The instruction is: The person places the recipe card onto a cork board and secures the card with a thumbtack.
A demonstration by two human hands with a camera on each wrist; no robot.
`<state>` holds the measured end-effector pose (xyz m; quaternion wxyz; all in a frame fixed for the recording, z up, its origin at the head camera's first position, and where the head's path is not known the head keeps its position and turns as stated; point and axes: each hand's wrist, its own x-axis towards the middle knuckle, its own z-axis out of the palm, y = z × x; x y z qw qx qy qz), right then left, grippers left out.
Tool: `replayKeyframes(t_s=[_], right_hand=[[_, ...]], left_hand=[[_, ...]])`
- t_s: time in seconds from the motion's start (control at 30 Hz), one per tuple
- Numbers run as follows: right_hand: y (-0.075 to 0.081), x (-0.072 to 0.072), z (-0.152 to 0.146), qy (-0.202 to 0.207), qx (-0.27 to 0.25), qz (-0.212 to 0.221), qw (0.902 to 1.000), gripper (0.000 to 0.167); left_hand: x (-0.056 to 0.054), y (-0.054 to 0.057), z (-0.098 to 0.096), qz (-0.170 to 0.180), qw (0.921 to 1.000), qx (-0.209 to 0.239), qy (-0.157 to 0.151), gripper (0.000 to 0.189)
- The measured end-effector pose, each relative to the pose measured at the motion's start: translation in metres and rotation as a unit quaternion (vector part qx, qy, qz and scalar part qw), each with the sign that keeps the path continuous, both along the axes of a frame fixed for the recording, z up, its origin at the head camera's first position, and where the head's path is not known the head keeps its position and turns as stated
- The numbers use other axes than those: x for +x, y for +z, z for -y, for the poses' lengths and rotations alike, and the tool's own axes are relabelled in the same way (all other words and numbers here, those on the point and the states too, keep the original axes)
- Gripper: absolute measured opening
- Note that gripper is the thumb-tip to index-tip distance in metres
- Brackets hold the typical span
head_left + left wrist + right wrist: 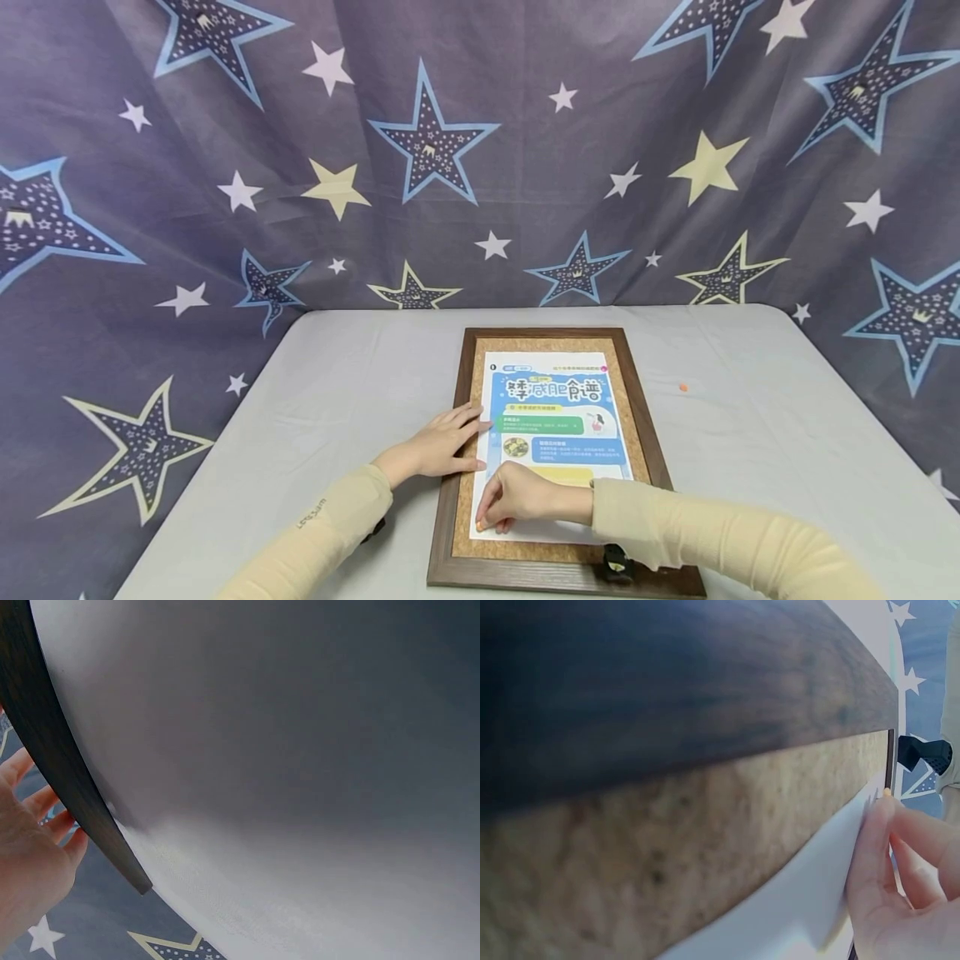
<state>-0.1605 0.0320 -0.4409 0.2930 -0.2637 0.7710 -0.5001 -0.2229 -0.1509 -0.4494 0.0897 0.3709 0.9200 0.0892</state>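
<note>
A printed poster [555, 400] with Chinese lettering lies on a cork board [540, 551] in a dark brown wooden frame [651, 408]. My right hand [517, 496] pinches a small orange push pin [481, 526] at the poster's lower left corner. In the right wrist view, the pin's orange head [887, 793] shows at the thumb and fingertip; its point is hidden. My left hand [435, 442] reaches over the frame's left side, fingers spread and resting on the poster's left edge. A black pin [492, 367] sits in the upper left corner, a pink pin [603, 368] in the upper right.
Another small orange piece [682, 387], perhaps a pin, lies on the grey-covered table [750, 433] right of the frame. Behind the table hangs a dark curtain [517, 167] with stars. My right forearm crosses the frame's lower right part.
</note>
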Motion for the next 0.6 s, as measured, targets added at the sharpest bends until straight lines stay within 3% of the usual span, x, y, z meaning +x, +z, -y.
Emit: replayKeyframes(t_s=[0.6], right_hand=[[0.0005, 0.001, -0.0016, -0.008, 0.004, -0.003, 1.0, 0.005]], left_hand=[[-0.0015, -0.0022, -0.0003, -0.003, 1.0, 0.001, 0.0, 0.064]])
